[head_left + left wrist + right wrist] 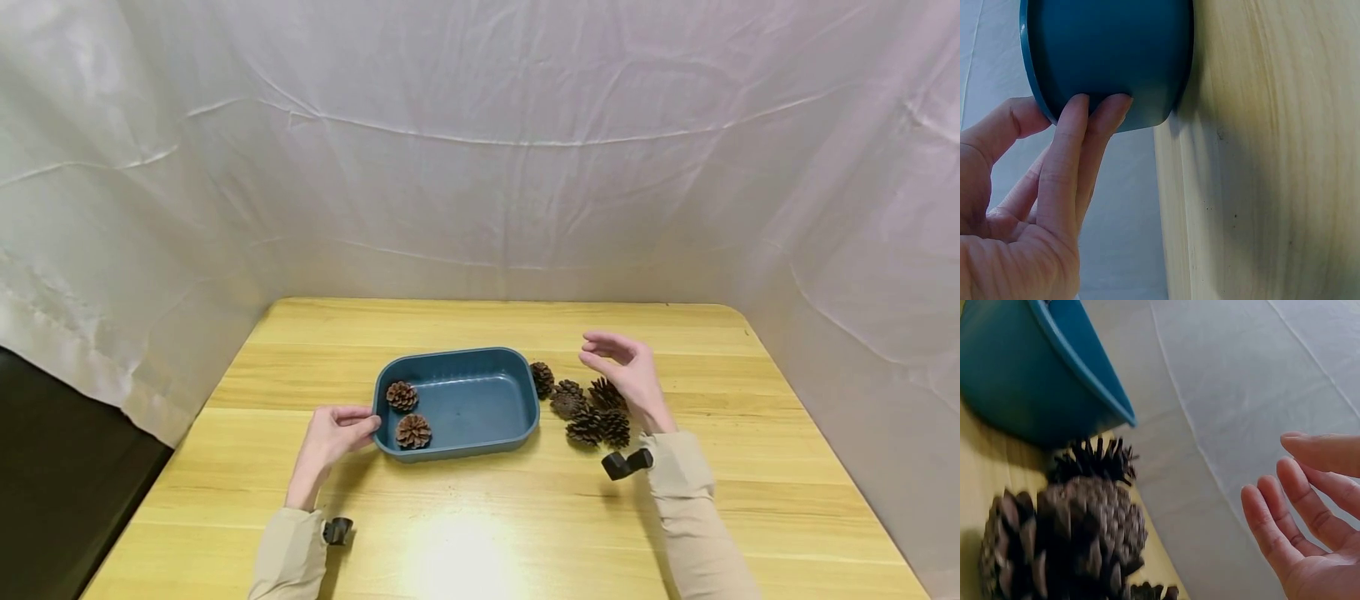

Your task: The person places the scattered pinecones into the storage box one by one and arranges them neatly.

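Tray [461, 408] on the bench [465, 325] lies with its long axis running left to right, right end angled slightly away, left hand [333, 435] pinching its left rim, while the right hand [630, 367] hovers unladen, fingers loosely curved, near pine cones [584, 427].

Upright blue bin [468, 408] holds 2 brown pine cones [413, 432]; darker cones [585, 427] cluster alongside.

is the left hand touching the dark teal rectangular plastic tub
Touching. The left wrist view shows it: the left hand has two fingertips against the outer wall of the dark teal rectangular plastic tub, without a gap.
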Demonstrator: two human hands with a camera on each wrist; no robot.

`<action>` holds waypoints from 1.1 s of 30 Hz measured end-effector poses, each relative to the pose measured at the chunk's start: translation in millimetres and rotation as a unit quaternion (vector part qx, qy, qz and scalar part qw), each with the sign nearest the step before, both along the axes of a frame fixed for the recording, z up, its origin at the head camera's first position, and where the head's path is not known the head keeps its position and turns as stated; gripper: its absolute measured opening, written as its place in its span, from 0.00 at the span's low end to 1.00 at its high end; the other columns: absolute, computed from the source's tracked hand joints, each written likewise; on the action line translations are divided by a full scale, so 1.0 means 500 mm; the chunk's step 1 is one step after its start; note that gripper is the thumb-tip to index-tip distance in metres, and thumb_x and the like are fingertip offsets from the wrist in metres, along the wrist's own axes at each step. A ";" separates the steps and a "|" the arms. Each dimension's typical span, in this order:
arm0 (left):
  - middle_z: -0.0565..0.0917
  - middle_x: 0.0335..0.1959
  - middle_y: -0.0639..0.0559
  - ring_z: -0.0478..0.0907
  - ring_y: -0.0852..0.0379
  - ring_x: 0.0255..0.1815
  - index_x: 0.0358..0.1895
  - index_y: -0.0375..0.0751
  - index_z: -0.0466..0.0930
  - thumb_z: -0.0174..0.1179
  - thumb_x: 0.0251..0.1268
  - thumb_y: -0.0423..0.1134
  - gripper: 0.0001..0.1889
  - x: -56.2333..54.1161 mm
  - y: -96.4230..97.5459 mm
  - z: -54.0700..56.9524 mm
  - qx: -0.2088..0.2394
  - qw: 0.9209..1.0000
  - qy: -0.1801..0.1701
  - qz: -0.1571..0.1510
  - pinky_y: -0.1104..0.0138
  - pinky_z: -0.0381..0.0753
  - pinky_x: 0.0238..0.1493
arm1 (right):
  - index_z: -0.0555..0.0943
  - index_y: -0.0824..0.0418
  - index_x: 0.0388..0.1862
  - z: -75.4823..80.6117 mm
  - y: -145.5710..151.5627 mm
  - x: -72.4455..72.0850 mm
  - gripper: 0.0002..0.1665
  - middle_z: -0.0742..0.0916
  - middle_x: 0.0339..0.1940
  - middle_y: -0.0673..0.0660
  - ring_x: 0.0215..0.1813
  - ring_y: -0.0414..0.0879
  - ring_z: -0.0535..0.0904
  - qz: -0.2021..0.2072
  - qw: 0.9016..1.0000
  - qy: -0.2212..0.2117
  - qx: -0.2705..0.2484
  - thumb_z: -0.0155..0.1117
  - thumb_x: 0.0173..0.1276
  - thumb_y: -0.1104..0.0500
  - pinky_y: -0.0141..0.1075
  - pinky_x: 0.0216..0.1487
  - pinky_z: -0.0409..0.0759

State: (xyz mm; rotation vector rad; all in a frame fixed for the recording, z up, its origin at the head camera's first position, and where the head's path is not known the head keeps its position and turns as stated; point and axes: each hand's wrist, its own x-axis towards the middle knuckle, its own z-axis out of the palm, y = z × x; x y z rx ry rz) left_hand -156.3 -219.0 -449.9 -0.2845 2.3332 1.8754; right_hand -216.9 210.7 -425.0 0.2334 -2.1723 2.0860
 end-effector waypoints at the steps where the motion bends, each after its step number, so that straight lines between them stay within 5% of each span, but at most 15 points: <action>1: 0.89 0.43 0.33 0.89 0.60 0.33 0.56 0.16 0.77 0.65 0.63 0.26 0.20 0.000 0.000 0.000 -0.001 1.000 0.000 0.000 0.72 0.91 0.39 | 0.78 0.76 0.59 -0.003 0.005 -0.001 0.25 0.90 0.39 0.44 0.43 0.33 0.84 -0.006 1.000 0.002 -0.004 0.71 0.63 0.69 0.23 0.50 0.86; 21: 0.90 0.41 0.35 0.87 0.64 0.31 0.55 0.15 0.77 0.65 0.63 0.26 0.20 -0.002 -0.002 -0.001 0.002 1.000 0.003 -0.001 0.73 0.90 0.38 | 0.79 0.76 0.56 -0.054 0.092 -0.004 0.23 0.90 0.34 0.43 0.37 0.33 0.86 -0.091 0.995 -0.003 -0.041 0.72 0.63 0.69 0.21 0.44 0.86; 33: 0.90 0.42 0.34 0.87 0.65 0.31 0.55 0.15 0.77 0.65 0.63 0.26 0.20 -0.002 -0.002 -0.001 0.004 1.000 0.000 -0.003 0.73 0.90 0.39 | 0.79 0.76 0.57 -0.081 0.113 -0.009 0.24 0.90 0.34 0.41 0.38 0.32 0.84 -0.133 0.991 -0.010 -0.015 0.71 0.63 0.69 0.19 0.43 0.85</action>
